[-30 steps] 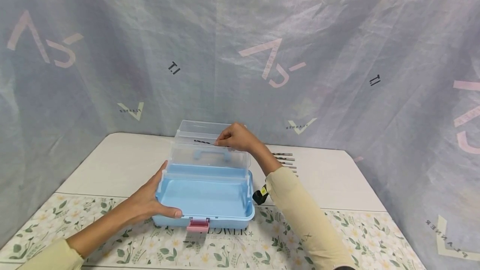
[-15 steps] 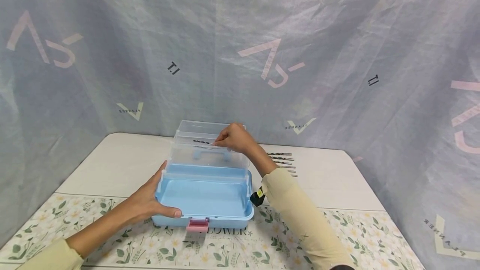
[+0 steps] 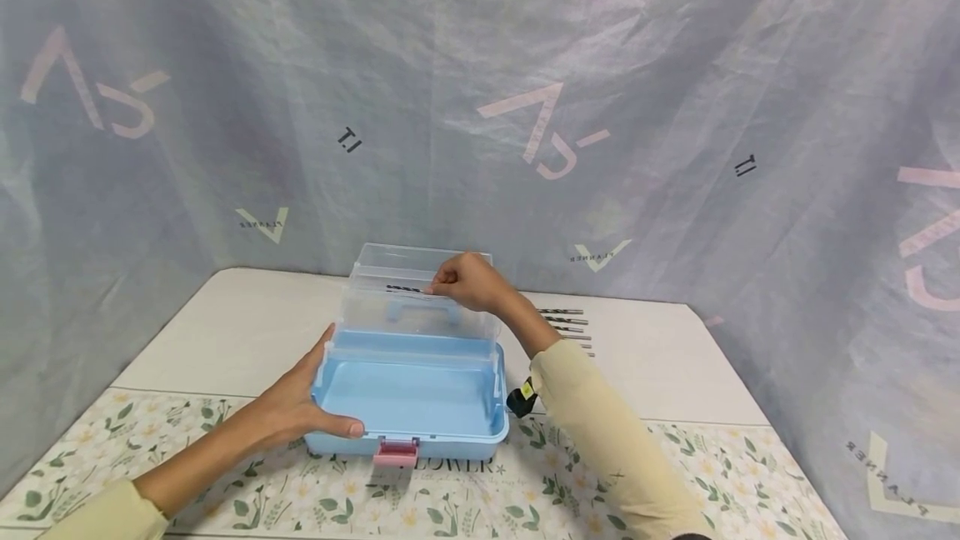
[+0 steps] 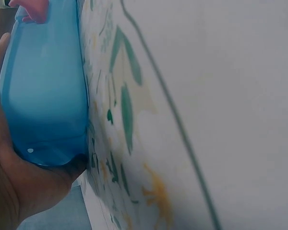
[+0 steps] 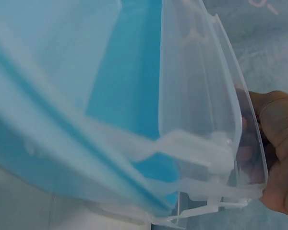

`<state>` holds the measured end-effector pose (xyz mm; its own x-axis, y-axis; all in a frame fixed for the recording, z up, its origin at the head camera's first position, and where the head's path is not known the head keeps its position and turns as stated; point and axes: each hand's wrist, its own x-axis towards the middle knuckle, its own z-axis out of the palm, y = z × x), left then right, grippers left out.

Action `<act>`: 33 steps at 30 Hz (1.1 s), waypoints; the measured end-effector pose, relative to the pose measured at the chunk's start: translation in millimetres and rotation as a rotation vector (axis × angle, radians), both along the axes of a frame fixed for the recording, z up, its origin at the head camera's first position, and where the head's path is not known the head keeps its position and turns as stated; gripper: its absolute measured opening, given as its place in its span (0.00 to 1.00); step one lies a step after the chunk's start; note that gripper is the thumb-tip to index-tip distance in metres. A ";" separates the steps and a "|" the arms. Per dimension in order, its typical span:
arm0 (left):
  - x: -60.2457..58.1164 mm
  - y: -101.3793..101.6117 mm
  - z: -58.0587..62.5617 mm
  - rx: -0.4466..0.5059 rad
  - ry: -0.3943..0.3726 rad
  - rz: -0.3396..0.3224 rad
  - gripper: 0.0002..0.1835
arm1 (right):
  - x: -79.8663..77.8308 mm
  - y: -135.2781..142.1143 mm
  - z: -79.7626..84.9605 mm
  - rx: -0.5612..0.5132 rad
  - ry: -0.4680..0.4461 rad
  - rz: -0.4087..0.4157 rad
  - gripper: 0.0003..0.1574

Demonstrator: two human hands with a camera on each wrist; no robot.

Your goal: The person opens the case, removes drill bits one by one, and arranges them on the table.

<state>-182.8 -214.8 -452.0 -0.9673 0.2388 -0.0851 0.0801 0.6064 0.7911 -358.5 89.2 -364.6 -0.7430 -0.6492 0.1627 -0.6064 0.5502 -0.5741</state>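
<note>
A light blue storage box stands open, its clear trays and lid raised at the back. My left hand grips the box's left end, thumb on the front rim; the left wrist view shows the palm of that hand against the box wall. Over the raised clear tray, my right hand pinches a dark twist drill bit by its right end. Whether the bit touches the tray, I cannot tell. Behind clear plastic in the right wrist view, the fingertips of my right hand are partly blurred and the bit cannot be made out.
Several drill bits lie in a row right of the box, partly behind my right forearm. A black and yellow tape measure sits by the box's right side. The pink latch hangs open in front. A grey curtain hangs behind the table.
My right hand has shifted very slightly left with the drill bit, which lies a little more level. The left hand and the box stay in place.
</note>
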 end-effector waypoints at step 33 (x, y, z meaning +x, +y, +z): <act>0.6 -1.2 -0.4 0.030 0.005 -0.006 0.92 | 6.1 71.1 13.1 -0.094 0.000 -0.031 0.11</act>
